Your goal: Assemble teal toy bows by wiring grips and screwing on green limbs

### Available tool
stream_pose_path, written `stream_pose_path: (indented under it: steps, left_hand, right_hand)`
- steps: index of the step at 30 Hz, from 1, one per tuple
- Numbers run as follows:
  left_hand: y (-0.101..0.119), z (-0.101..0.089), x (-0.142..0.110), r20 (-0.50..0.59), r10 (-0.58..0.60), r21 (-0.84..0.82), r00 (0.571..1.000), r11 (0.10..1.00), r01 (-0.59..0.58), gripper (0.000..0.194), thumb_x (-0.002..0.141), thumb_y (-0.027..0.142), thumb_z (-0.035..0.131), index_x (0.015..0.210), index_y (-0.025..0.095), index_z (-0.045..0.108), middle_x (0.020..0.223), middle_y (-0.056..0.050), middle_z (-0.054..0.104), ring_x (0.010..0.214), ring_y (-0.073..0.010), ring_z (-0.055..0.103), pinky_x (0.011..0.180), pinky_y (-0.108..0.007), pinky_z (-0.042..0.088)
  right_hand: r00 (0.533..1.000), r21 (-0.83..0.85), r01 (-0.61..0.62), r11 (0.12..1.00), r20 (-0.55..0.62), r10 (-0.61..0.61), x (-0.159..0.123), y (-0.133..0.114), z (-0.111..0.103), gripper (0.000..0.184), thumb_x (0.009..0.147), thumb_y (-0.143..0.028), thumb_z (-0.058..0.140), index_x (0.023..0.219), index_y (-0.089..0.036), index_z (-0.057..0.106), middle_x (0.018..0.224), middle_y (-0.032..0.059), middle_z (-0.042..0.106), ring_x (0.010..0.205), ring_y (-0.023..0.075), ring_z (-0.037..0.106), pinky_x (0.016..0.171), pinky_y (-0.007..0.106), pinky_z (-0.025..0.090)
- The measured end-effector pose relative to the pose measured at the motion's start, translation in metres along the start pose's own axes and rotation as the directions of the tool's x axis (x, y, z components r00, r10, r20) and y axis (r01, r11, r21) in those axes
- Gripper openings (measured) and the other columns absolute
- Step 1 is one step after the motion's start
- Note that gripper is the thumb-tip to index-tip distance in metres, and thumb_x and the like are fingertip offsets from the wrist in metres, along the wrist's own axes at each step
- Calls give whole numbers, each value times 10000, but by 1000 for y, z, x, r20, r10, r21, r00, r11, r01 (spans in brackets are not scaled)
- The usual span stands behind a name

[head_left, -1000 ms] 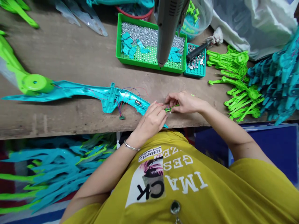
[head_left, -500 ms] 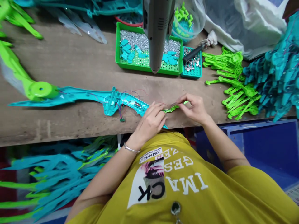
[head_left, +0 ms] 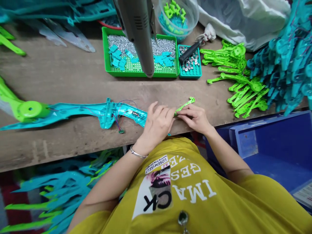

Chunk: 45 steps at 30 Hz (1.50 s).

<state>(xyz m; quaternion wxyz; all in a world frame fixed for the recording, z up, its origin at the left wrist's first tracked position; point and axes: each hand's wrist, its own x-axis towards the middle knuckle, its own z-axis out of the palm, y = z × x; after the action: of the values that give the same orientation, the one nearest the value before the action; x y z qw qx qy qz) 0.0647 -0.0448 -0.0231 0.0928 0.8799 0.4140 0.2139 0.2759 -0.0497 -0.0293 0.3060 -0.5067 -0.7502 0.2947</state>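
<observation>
A long turquoise plastic shell shaped like a toy bow half (head_left: pixel 80 110) lies on the bench, its inner side up, with thin red and blue wires in it. A small green circuit board (head_left: pixel 121 131) hangs from the wires by its lower edge. My left hand (head_left: pixel 159 122) is curled over the shell's right end, which it hides. From under its fingers a slim green plastic arm (head_left: pixel 185 104) points up to the right. My right hand (head_left: pixel 194 118) pinches at the arm's near end; whether a wire is also between its fingertips is hidden.
A power screwdriver (head_left: pixel 142 42) hangs over a green tray (head_left: pixel 141 74) of screws and turquoise pieces. Beside it sits a small teal tray (head_left: pixel 190 75) of metal discs under a black-handled tool (head_left: pixel 190 52). Green arms (head_left: pixel 243 81) and turquoise shells (head_left: pixel 280 65) are piled right, above a blue crate (head_left: pixel 280 143).
The head view has shifted, so the bench items appear further left. My right hand has come closer to my left, and the green arm's far end now shows, tilted upward.
</observation>
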Motion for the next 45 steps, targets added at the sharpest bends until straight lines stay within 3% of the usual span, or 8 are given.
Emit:
stream_pose_path:
  steps: [4,12,22,31,38,45]
  left_hand:
    - [-6,15,-8,14,-1,-1,1000,1000,1,211,1024,213,483,1093,154,673,933,-83,738,914,-235,661,1107,-504,459]
    - [-9,23,-15,29,-18,-99,999,995,20,270,1040,205,447,1131,191,701,1041,-95,741,1010,-223,672,1097,-491,501]
    - [-6,18,-20,110,80,26,991,996,-83,427,972,73,419,1332,157,632,1255,-170,687,1124,-287,660,1089,-510,529]
    - [-3,7,-14,186,179,108,966,973,-201,451,960,33,348,1321,78,614,1317,-214,653,1157,-315,630,1073,-488,509]
    - [-4,5,-5,285,197,171,938,953,-252,436,979,73,378,1373,65,565,1124,-176,671,967,-306,610,801,-423,526]
    - [1,-4,5,381,212,216,900,926,-309,436,984,65,369,1381,6,541,1048,-173,649,981,-303,593,792,-409,481]
  right_hand:
    - [998,-56,-69,996,-10,69,4,-1,3,186,964,-289,616,916,-210,778,846,47,741,767,166,664,768,319,533]
    - [973,-153,-227,962,-69,218,11,-11,15,134,821,-184,639,688,-201,630,690,23,659,678,157,593,696,300,481]
    - [912,110,-384,917,-107,395,0,1,5,103,835,-288,671,883,-197,676,899,45,697,662,128,612,627,272,520]
    - [892,116,-415,902,-145,429,5,2,6,97,810,-210,615,898,-201,655,792,15,719,681,144,656,696,290,556]
    - [884,92,-440,893,-128,449,8,2,6,109,794,-191,602,895,-195,644,727,-7,681,634,119,626,665,262,545]
    - [939,63,-281,958,-190,288,2,7,3,102,805,-175,618,899,-197,648,824,14,688,645,124,629,638,274,548]
